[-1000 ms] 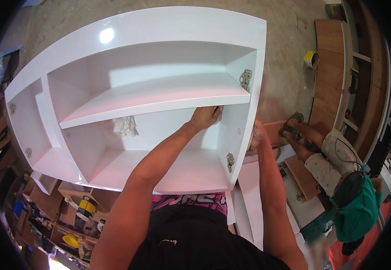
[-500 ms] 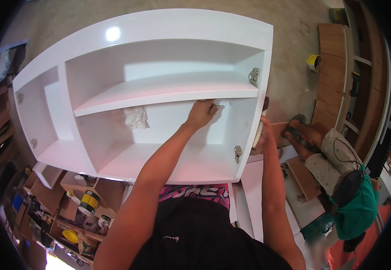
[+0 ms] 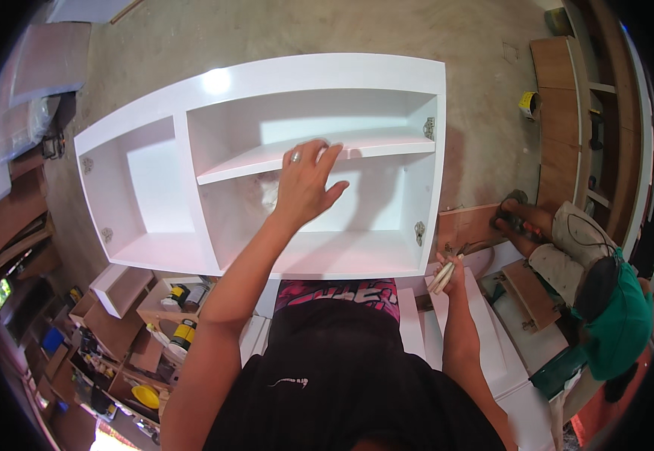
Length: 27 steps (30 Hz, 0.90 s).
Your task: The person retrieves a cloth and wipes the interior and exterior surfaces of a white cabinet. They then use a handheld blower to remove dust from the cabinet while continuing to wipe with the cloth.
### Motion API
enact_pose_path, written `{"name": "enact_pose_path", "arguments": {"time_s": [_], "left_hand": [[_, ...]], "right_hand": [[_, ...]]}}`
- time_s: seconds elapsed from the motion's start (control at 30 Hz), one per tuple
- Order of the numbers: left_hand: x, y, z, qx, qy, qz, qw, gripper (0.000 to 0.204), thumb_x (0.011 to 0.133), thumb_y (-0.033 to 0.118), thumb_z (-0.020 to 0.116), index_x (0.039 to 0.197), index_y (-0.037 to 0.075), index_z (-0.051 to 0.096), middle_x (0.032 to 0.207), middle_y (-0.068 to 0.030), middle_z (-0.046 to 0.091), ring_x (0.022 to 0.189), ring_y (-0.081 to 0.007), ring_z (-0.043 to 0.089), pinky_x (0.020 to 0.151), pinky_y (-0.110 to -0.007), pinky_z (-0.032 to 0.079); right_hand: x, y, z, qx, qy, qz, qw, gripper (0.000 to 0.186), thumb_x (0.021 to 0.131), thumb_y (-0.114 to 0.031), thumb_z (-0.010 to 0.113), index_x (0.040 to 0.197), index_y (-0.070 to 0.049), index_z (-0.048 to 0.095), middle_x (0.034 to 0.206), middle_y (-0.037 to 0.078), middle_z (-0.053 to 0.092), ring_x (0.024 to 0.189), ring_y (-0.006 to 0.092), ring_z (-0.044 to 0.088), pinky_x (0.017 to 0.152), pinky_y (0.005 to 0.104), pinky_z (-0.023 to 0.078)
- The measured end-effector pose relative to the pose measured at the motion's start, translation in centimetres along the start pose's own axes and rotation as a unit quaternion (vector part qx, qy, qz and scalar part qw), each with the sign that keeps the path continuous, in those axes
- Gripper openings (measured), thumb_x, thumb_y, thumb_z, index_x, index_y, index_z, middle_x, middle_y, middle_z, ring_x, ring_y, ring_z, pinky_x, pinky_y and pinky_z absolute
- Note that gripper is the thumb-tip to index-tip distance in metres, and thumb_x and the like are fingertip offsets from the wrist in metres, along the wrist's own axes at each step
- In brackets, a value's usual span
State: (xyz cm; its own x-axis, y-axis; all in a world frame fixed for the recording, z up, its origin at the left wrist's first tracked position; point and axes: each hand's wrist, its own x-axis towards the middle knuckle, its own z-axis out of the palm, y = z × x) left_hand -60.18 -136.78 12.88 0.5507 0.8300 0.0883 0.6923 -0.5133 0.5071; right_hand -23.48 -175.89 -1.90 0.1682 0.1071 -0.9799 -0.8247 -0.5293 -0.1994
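A glossy white cabinet (image 3: 319, 71) has open compartments, metal hinges (image 3: 429, 128) and a middle shelf (image 3: 383, 141). My left hand (image 3: 308, 180), a ring on one finger, is over that shelf's front edge with its fingers spread and holding nothing. Crumpled white material (image 3: 269, 192) is partly hidden behind it inside the lower compartment. Just outside the cabinet's lower right corner, my right hand (image 3: 455, 279) grips a pale elongated item (image 3: 442, 274), too small to identify surely.
A person (image 3: 605, 316) in green sits at the right beside wooden panels (image 3: 556, 113) and a box with hinged boards (image 3: 526, 293). White boards (image 3: 477, 338) lie below my right hand. Cans (image 3: 182, 334), a white drawer (image 3: 120, 279) and wooden pieces crowd the lower left. Bare concrete floor (image 3: 282, 30) surrounds the cabinet's top.
My left hand has moved leftward from under the shelf to over its edge, fingers spreading. My right hand has dropped from the cabinet's right side to below its corner, still gripping the pale item.
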Motion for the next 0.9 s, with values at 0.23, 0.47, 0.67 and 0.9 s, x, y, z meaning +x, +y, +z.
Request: {"name": "enact_pose_path", "arguments": {"time_s": [0.23,0.47,0.67,0.9], "left_hand": [[7.4,-1.1,4.1,0.076,-0.356,-0.014,0.931,0.069,0.067,0.016,0.071,0.132,0.012,0.051,0.108,-0.0135,0.064,0.099,-0.0295,0.063,0.083,-0.042,0.050],[8.0,-1.6,6.3,0.066,-0.385,0.021,0.920,0.064,0.065,0.002,0.057,0.127,0.018,0.059,0.087,-0.0124,0.069,0.083,-0.0311,0.066,0.074,-0.042,0.053],[7.5,-1.2,6.4,0.040,-0.427,0.024,0.903,0.063,0.068,0.003,0.057,0.129,0.018,0.057,0.091,-0.0125,0.069,0.085,-0.0319,0.066,0.074,-0.042,0.053],[3.4,0.1,7.7,0.082,-0.454,0.052,0.886,0.056,0.075,0.005,0.060,0.129,0.018,0.054,0.095,-0.0117,0.067,0.087,-0.0323,0.066,0.072,-0.043,0.052]], "right_hand": [[-3.3,3.3,-0.2,0.024,-0.004,0.009,1.000,0.020,0.080,-0.026,0.060,0.094,-0.019,0.047,0.113,0.006,0.065,0.062,0.0161,0.057,0.062,0.0361,0.053],[-3.5,5.1,-1.1,0.033,-0.008,0.026,0.999,0.029,0.082,-0.025,0.062,0.103,-0.016,0.045,0.107,0.008,0.069,0.062,0.0167,0.055,0.060,0.0355,0.053],[-4.0,6.0,-2.2,0.060,-0.020,0.041,0.997,0.029,0.082,-0.024,0.061,0.104,-0.015,0.044,0.109,0.009,0.068,0.063,0.0178,0.057,0.061,0.0360,0.054],[-3.9,5.5,-2.3,0.036,0.001,0.028,0.999,0.029,0.081,-0.025,0.062,0.102,-0.012,0.047,0.111,0.010,0.067,0.063,0.0184,0.056,0.061,0.0353,0.053]]}}
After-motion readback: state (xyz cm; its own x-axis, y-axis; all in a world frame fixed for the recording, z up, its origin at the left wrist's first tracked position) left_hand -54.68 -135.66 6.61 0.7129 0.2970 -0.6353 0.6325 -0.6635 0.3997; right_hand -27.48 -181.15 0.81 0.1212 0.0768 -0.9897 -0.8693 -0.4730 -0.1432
